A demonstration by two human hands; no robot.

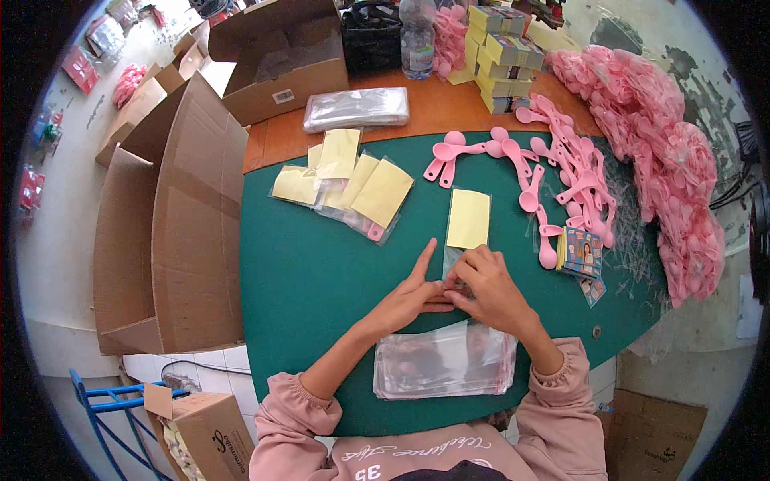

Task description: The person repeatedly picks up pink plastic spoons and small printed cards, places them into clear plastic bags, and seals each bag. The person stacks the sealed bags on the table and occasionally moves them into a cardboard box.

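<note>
A clear plastic bag (453,256) with a pale yellow card (468,220) in it lies on the green tabletop in front of me. My right hand (485,284) pinches the bag's near end, fingers bent. My left hand (407,301) meets it there from the left, one finger stretched away along the bag, the others at its near end. What lies between the fingertips is partly hidden. Closer to my body is a stack of empty clear bags (445,365). Several filled bags with yellow cards (383,192) lie in a pile at the far left, pink spoon parts showing beneath.
Pink measuring spoons (529,192) spread over the right side, beside a small stack of printed cards (579,252). A heap of bagged pink spoons (678,152) lines the right edge. Behind stand card stacks (507,56), a bottle (418,40) and packed clear sleeves (356,109). Cardboard boxes (192,216) flank the left.
</note>
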